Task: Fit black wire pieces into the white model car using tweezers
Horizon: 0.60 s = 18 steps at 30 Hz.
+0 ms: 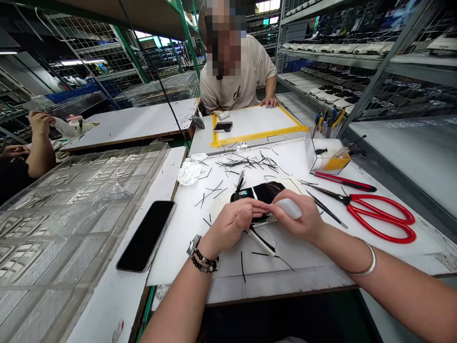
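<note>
My left hand (233,224) is curled with its fingertips pinched on the near edge of a glossy black part (262,193) lying on the white board (214,257). My right hand (298,216) meets it from the right and grips a small white plastic bottle (290,208) against the same part. A thin white strip with a clear tab (264,242) sticks out below my left hand. Black tweezers (240,181) lie just behind the part. Short black strips (250,163) are scattered over the board.
A dark phone (147,234) lies left of the board beside stacked clear trays (67,214). Red scissors (378,215), a red knife (344,181) and a clear bin (324,159) sit at right. A person in a beige shirt (237,76) sits opposite; another person's arm (37,147) is at left.
</note>
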Each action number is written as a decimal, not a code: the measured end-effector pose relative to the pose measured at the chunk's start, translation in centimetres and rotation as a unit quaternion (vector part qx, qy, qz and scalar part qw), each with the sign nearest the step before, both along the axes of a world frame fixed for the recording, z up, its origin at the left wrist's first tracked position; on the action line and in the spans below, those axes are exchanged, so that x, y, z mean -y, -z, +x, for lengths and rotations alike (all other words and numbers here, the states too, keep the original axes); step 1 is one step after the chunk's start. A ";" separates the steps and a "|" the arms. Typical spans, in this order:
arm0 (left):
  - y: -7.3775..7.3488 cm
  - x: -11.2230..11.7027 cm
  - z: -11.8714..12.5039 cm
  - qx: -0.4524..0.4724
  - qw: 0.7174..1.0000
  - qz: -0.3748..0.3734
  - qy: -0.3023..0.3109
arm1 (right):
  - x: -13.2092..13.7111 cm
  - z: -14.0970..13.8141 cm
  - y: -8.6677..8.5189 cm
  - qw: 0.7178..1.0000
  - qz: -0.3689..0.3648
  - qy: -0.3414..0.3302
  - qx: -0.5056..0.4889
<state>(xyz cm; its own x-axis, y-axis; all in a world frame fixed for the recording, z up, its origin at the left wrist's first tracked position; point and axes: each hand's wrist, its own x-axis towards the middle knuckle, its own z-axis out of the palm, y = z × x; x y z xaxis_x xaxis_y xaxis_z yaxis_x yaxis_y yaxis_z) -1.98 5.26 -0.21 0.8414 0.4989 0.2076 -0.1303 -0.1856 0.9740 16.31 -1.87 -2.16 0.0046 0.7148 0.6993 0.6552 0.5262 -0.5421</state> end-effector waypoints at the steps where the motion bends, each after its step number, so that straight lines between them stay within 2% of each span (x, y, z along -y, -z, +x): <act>1: 0.1 0.0 0.0 0.002 1.000 -0.001 0.000 | 0.0 0.0 0.0 1.000 0.002 0.000 0.001; 18: 0.1 0.0 0.0 0.005 1.000 0.005 0.002 | 0.0 -0.1 -0.4 1.000 0.011 -0.006 0.007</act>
